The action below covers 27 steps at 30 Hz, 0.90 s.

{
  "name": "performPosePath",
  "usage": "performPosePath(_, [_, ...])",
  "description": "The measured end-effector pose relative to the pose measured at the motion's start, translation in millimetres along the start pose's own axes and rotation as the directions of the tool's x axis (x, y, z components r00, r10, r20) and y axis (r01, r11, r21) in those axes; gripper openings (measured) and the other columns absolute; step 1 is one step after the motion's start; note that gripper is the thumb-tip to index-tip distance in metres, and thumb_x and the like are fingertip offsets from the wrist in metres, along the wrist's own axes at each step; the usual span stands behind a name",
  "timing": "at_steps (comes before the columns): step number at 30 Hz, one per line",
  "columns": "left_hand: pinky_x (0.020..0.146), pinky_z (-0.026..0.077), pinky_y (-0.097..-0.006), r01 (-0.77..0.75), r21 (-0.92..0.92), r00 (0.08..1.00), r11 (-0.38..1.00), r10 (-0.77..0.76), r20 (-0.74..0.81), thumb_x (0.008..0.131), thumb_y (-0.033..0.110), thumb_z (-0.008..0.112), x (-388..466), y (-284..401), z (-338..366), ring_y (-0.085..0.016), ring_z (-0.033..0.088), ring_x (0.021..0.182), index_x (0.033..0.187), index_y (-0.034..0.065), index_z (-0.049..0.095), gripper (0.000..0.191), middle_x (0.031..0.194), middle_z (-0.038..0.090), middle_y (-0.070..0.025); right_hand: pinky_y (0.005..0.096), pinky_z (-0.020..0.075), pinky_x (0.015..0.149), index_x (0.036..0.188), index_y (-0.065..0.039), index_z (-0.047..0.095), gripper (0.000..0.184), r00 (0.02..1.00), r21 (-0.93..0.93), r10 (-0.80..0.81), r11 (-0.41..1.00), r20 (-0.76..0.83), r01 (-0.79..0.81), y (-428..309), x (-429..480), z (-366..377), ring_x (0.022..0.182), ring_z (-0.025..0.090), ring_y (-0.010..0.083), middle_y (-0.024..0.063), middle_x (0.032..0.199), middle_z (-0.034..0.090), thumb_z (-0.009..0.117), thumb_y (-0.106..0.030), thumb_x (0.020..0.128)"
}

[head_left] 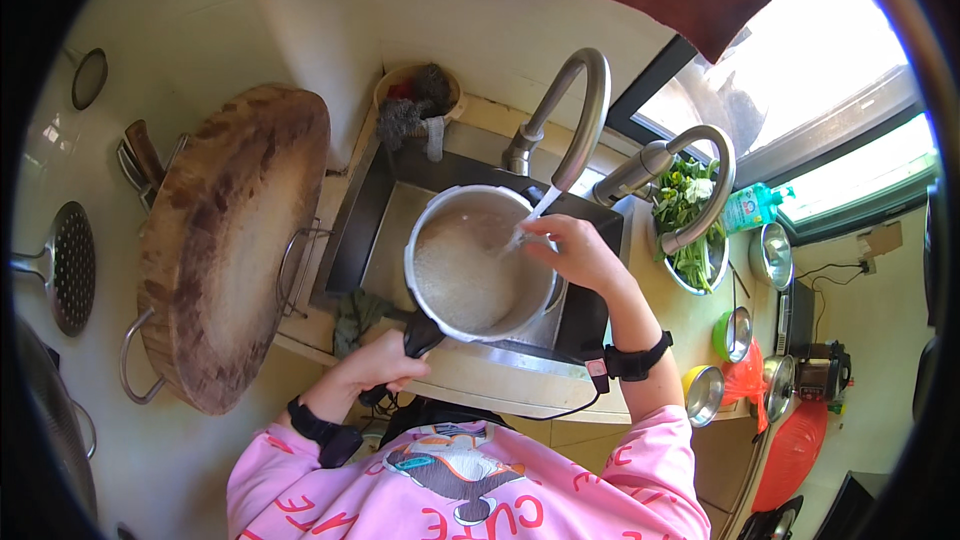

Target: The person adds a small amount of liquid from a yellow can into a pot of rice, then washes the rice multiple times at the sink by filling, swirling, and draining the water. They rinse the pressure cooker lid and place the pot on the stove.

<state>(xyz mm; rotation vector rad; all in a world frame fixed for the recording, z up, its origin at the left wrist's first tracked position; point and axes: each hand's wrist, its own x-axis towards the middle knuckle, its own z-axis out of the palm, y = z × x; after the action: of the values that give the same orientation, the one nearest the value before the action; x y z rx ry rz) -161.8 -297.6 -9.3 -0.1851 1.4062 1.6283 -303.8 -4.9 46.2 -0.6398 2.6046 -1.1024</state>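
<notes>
A round metal pot (480,262), possibly a pressure cooker body without its lid, stands over the sink (379,240) with cloudy, frothy water inside. My left hand (386,361) grips its black handle (422,334) at the near left side. Water from the tall curved faucet (592,105) runs into the pot. Just above the pot's right rim, my right hand (574,251) has its thumb and fingers apart at the stream, with nothing visible held. What lies at the bottom of the pot is hidden by the cloudy water.
A thick round wooden chopping board (232,247) stands upright left of the sink. Behind are scourers in a basket (420,101). A second faucet (701,165), a bowl of leafy greens (690,225), a soap bottle (750,206) and several metal bowls line the right counter. A green cloth (358,319) hangs at the sink's edge.
</notes>
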Motion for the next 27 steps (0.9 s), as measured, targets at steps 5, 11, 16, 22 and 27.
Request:
performPosePath(5, [0.034, 0.027, -0.0224, 0.067, -0.115, 0.996, 0.991, -0.073, -0.054, 0.074, 0.002, 0.062, -28.1, -7.6, -6.6, -0.005, 0.036, 0.038, 0.073, 0.0058, 0.047, 0.016, 0.052, 0.042, 0.0012, 0.0263, 0.0478, 0.078, 0.099, 0.002, 0.062, 0.027, 0.961, 0.179, 0.277, 0.945, 0.009, -0.274, 50.3, 37.9, -9.0, 0.085, 0.06, 0.0138, 0.0085, 0.089, 0.065, 0.051, -0.022, 0.092])
performPosePath(11, [0.035, 0.025, -0.0216, 0.021, -0.248, 0.987, 0.968, -0.06, -0.15, 0.077, 0.0, 0.06, -50.7, -17.0, -3.9, -0.004, 0.032, 0.038, 0.076, 0.0077, 0.044, 0.018, 0.053, 0.038, 0.0034, 0.0245, 0.0414, 0.084, 0.112, -0.001, 0.059, 0.033, 0.977, 0.56, 0.205, 0.803, 0.06, -0.202, 79.6, 111.6, 49.7, 0.098, 0.054, 0.013, 0.0059, 0.106, 0.061, 0.048, -0.026, 0.093])
performPosePath(16, [0.035, 0.025, -0.0199, 0.007, -0.437, 0.995, 0.9, -0.051, -0.09, 0.08, 0.004, 0.06, -63.0, -12.7, -1.1, -0.002, 0.033, 0.041, 0.077, 0.0095, 0.044, 0.018, 0.058, 0.037, 0.0051, 0.0303, 0.0354, 0.095, 0.127, -0.005, 0.046, 0.042, 0.958, 0.717, 0.272, 0.65, 0.089, -0.251, 67.8, 126.8, 49.3, 0.115, 0.046, 0.0162, 0.0063, 0.121, 0.054, 0.047, -0.029, 0.092])
performPosePath(22, [0.035, 0.026, -0.0176, 0.084, -0.481, 0.996, 0.873, -0.084, 0.021, 0.085, 0.006, 0.056, -76.4, 10.2, 11.8, -0.001, 0.031, 0.043, 0.078, 0.0108, 0.043, 0.016, 0.06, 0.037, 0.0061, 0.0256, 0.0445, 0.085, 0.131, -0.002, 0.041, 0.048, 0.901, 0.668, 0.284, 0.605, 0.329, -0.434, 64.4, 81.8, 73.7, 0.099, 0.055, 0.0169, 0.0122, 0.119, 0.051, 0.049, -0.032, 0.093])
performPosePath(27, [0.035, 0.025, -0.0172, 0.194, -0.505, 0.98, 0.841, -0.15, 0.128, 0.085, 0.006, 0.057, -87.8, 17.2, 25.3, -0.001, 0.031, 0.043, 0.078, 0.0103, 0.044, 0.015, 0.058, 0.036, 0.0061, 0.0233, 0.045, 0.072, 0.117, -0.001, 0.054, 0.039, 0.857, 0.672, 0.346, 0.533, 0.382, -0.515, 76.3, 60.1, 79.8, 0.082, 0.053, 0.0106, 0.0055, 0.096, 0.059, 0.057, -0.028, 0.089])
